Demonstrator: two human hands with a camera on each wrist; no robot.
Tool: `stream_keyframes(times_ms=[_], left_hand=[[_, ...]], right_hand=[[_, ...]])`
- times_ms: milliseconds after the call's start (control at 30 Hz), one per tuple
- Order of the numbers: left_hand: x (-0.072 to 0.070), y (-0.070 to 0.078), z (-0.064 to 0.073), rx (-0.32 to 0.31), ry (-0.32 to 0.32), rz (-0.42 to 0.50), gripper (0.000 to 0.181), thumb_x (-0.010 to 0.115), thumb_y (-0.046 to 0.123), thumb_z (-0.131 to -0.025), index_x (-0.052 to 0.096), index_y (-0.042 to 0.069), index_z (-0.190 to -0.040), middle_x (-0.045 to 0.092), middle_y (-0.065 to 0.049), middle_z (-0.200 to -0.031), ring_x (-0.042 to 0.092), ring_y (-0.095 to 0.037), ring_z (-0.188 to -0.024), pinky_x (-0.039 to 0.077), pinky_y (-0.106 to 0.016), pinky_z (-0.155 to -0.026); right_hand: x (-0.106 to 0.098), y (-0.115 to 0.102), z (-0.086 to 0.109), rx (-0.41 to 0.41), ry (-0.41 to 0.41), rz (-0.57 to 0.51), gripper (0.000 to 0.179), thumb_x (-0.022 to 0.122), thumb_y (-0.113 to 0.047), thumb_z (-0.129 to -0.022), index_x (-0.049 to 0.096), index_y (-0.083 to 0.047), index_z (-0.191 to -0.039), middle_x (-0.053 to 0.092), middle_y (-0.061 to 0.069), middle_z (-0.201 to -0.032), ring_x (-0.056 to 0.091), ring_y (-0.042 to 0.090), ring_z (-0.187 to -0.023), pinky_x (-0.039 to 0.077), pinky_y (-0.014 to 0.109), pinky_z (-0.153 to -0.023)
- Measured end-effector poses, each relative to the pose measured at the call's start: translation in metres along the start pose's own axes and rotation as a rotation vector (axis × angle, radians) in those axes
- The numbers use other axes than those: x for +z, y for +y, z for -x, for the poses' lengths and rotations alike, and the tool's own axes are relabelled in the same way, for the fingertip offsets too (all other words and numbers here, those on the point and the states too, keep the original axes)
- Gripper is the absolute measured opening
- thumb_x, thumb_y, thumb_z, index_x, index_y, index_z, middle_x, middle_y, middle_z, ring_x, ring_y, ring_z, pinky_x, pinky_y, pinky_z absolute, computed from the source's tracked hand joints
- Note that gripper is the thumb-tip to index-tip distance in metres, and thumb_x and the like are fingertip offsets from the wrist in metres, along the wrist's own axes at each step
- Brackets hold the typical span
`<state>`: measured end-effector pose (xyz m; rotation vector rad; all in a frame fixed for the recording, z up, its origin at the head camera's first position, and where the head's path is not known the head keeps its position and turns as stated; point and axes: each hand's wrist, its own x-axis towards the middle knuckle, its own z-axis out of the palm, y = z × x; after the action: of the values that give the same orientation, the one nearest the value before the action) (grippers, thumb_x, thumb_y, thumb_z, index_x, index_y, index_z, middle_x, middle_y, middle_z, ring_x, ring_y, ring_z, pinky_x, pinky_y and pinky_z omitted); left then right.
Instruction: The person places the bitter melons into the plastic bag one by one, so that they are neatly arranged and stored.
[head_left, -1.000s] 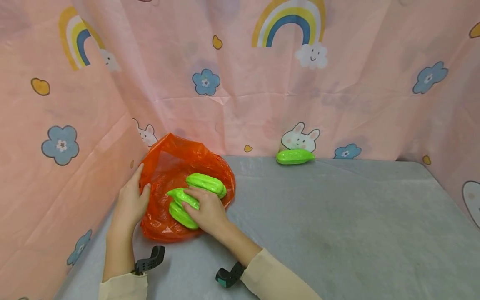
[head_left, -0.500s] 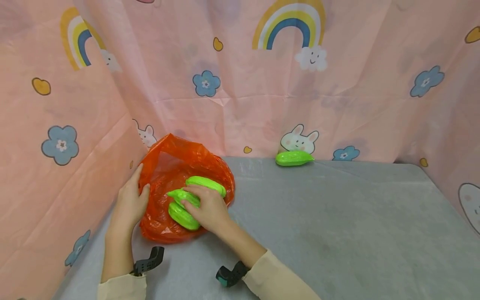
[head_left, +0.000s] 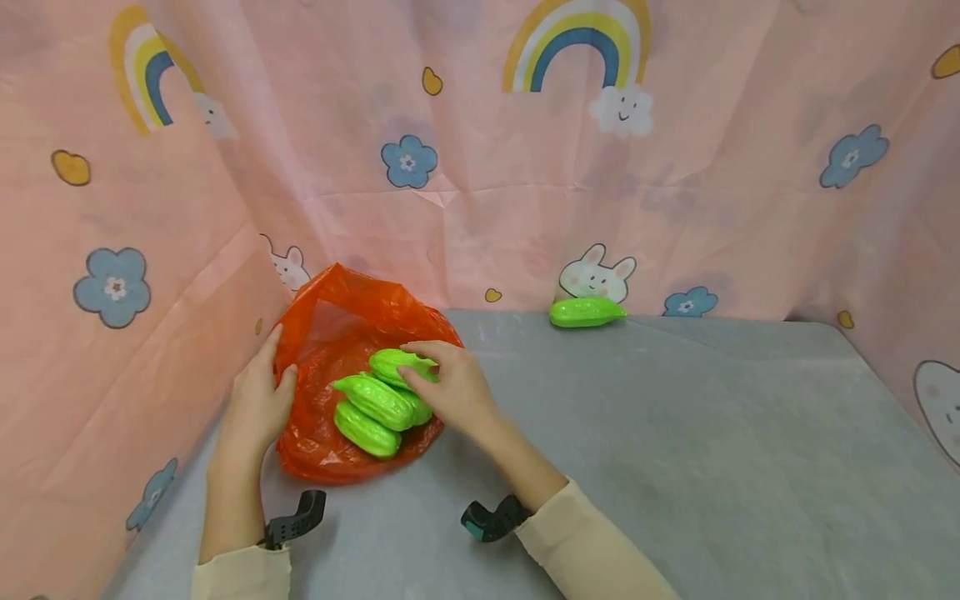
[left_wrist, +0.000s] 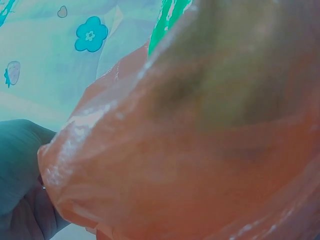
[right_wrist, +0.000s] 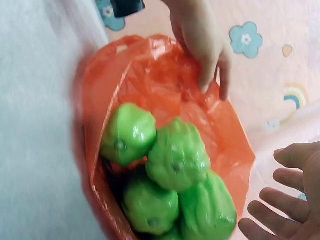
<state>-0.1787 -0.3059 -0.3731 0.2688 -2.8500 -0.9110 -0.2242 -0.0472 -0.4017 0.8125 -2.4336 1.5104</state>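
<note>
An orange plastic bag (head_left: 307, 442) stands with its mouth open and several green bitter melons (head_left: 378, 402) piled inside. At its left rim, my left hand (head_left: 253, 408) grips the plastic, thumb on the inner side and fingers outside. My right hand (head_left: 461, 392) hovers over the bag's right side, overlapping the upper melon in the head view. In the right wrist view the fingers of that right hand (right_wrist: 307, 182) are spread and hold nothing, beside the bag's edge. The left wrist view is mostly filled by the bag's wall (left_wrist: 165, 165).
Another green bitter melon (head_left: 585, 312) lies at the back of the grey table (head_left: 675, 442), against the pink printed curtain (head_left: 495, 208). The curtain also rises close along the left side of the bag. Black wrist cameras (head_left: 491, 518) sit on both forearms.
My right hand has let go of a bitter melon in the bag and moved up and to the right, its fingers opening. The left hand stays at the bag's rim.
</note>
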Motion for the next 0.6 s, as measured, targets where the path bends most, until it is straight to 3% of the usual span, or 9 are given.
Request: stream_keyframes(times_ms=[133, 267, 333, 433, 500, 600], left_hand=[[0.000, -0.001, -0.001, -0.002, 0.000, -0.004, 0.069, 0.045, 0.016, -0.105, 0.011, 0.014, -0.164, 0.028, -0.026, -0.163, 0.033, -0.054, -0.145, 0.031, -0.073, -0.112], [0.000, -0.001, -0.001, 0.000, 0.004, -0.008, 0.069, 0.045, 0.015, -0.104, 0.011, 0.014, -0.164, 0.028, -0.027, -0.163, 0.033, -0.054, -0.145, 0.031, -0.073, -0.113], [0.000, -0.001, -0.001, 0.001, 0.005, -0.012, 0.069, 0.046, 0.015, -0.105, 0.012, 0.014, -0.164, 0.028, -0.027, -0.163, 0.033, -0.054, -0.145, 0.030, -0.073, -0.113], [0.000, -0.001, -0.001, 0.006, 0.008, -0.014, 0.069, 0.046, 0.016, -0.105, 0.012, 0.014, -0.164, 0.029, -0.026, -0.163, 0.033, -0.054, -0.145, 0.030, -0.073, -0.113], [0.000, -0.002, -0.001, 0.008, 0.008, -0.013, 0.068, 0.046, 0.016, -0.105, 0.012, 0.015, -0.164, 0.029, -0.026, -0.163, 0.033, -0.054, -0.145, 0.030, -0.073, -0.113], [0.000, -0.002, -0.001, 0.013, 0.010, -0.011, 0.068, 0.045, 0.016, -0.104, 0.012, 0.015, -0.164, 0.029, -0.026, -0.163, 0.033, -0.054, -0.145, 0.030, -0.073, -0.113]], right_hand=[[-0.012, 0.008, -0.004, 0.038, -0.003, 0.054, 0.032, 0.070, -0.023, -0.095, 0.072, -0.010, -0.124, 0.073, 0.008, -0.124, 0.068, 0.026, -0.114, 0.058, 0.042, -0.097], [-0.024, 0.018, -0.008, 0.069, -0.004, 0.095, 0.032, 0.068, -0.025, -0.096, 0.072, -0.012, -0.125, 0.074, 0.006, -0.118, 0.067, 0.027, -0.083, 0.055, 0.032, -0.072], [-0.031, 0.024, -0.011, 0.070, 0.005, 0.114, 0.031, 0.068, -0.025, -0.096, 0.072, -0.012, -0.124, 0.075, 0.007, -0.117, 0.065, 0.028, -0.080, 0.054, 0.030, -0.068], [-0.043, 0.033, -0.015, 0.087, 0.012, 0.135, 0.032, 0.067, -0.024, -0.096, 0.072, -0.011, -0.126, 0.074, 0.009, -0.122, 0.070, 0.029, -0.095, 0.061, 0.038, -0.079], [-0.051, 0.038, -0.018, 0.106, 0.014, 0.168, 0.034, 0.066, -0.024, -0.097, 0.071, -0.011, -0.127, 0.072, 0.010, -0.127, 0.068, 0.029, -0.115, 0.061, 0.043, -0.092], [-0.063, 0.047, -0.021, 0.136, 0.029, 0.218, 0.037, 0.065, -0.025, -0.096, 0.069, -0.009, -0.130, 0.070, 0.012, -0.130, 0.068, 0.030, -0.115, 0.061, 0.045, -0.091]])
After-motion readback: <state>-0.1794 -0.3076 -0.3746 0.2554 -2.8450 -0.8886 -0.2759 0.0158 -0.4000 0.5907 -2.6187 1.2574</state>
